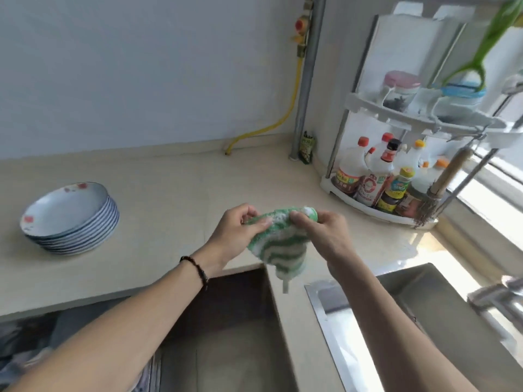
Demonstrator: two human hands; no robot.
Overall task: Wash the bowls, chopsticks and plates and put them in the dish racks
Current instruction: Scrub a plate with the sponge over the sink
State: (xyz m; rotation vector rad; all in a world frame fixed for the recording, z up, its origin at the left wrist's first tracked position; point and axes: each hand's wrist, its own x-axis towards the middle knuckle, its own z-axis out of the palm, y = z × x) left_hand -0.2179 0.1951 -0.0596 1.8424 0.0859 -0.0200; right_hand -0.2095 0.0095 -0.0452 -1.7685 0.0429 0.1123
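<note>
A green-and-white striped dishcloth (285, 244) hangs above the counter corner beside the sink, with white suds along its top edge. My left hand (237, 230) pinches its upper left edge. My right hand (322, 230) pinches its upper right edge. A stack of several blue-rimmed plates (70, 219) with red flower marks stands on the beige counter (175, 193) at the left, well apart from both hands. No bowls or chopsticks are in view.
A steel sink (424, 312) lies at the lower right with a tap (498, 295) at its right edge. A white corner rack (396, 154) holds sauce bottles, jars and a hanging brush. A grey pipe (305, 80) and yellow hose (283, 120) run along the wall.
</note>
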